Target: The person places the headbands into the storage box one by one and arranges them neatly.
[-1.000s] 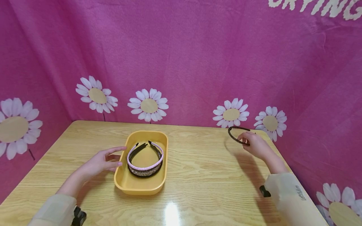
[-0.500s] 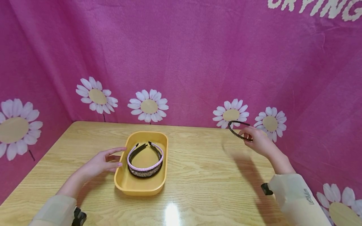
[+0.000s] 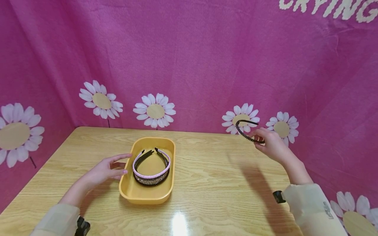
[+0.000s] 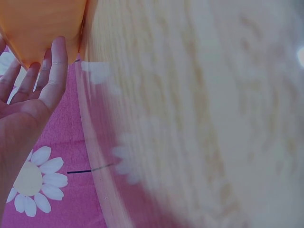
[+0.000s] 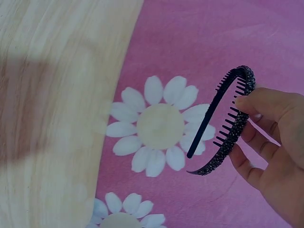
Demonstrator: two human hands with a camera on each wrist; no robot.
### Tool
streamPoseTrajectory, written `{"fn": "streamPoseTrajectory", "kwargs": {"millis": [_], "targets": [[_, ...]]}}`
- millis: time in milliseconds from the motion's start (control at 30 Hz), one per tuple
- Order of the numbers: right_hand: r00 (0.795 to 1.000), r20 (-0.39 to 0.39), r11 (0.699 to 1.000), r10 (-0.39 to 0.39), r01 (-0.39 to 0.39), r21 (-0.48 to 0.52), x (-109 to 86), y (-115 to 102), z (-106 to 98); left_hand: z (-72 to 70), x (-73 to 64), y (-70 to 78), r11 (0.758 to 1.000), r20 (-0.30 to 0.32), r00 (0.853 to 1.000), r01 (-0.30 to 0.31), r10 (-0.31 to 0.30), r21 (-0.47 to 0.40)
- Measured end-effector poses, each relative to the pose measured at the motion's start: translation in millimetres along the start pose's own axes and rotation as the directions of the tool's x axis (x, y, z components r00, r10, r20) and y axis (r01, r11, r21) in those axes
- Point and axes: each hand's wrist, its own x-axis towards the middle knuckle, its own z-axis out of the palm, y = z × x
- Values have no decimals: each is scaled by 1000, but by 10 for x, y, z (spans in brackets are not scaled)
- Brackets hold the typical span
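My right hand (image 3: 270,142) pinches a dark, glittery headband (image 3: 245,133) above the table's far right part. In the right wrist view, small comb teeth line the inside of that headband (image 5: 228,137), and thumb and fingers grip one side of its band. A yellow tray (image 3: 147,195) stands on the table left of centre. Inside it a pink headband (image 3: 152,176) lies on top of a dark sequined headband (image 3: 150,181); whether more lie beneath I cannot tell. The fingers of my left hand (image 3: 103,170) touch the tray's left side, loosely spread.
The wooden table (image 3: 206,170) ends at the back against a magenta cloth (image 3: 195,65) printed with white daisies. That cloth also hangs along the left and right sides. A bright light reflection shows near the table's front.
The right hand has raised the dark headband from near the tabletop, and the headband has tilted. The left hand and the tray have stayed in place.
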Motion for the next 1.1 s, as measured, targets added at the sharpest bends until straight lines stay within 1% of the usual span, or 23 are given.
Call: {"fn": "streamPoseTrajectory", "kwargs": {"millis": [167, 433, 667, 767, 967, 1100], "targets": [[1000, -3, 1000, 6, -6, 4, 12, -94, -47, 4, -1, 17, 1000, -1, 1000, 7, -7, -6], [997, -65, 999, -51, 52, 13, 42, -232, -107, 0, -3, 30, 1000, -5, 1000, 14, -14, -9], [990, -109, 995, -93, 97, 32, 89, -394, -127, 0, -9, 15, 1000, -1, 1000, 0, 0, -8], [988, -115, 993, -107, 111, 36, 110, -469, -131, 5, -11, 5, 1000, 1, 1000, -7, 7, -15], [988, -108, 992, -112, 117, 36, 128, -607, -146, 14, -11, -6, 1000, 3, 1000, -10, 10, -28], [975, -143, 982, -169, 179, 63, 156, -682, -130, 17, -9, -2, 999, 4, 1000, -17, 17, -33]]}}
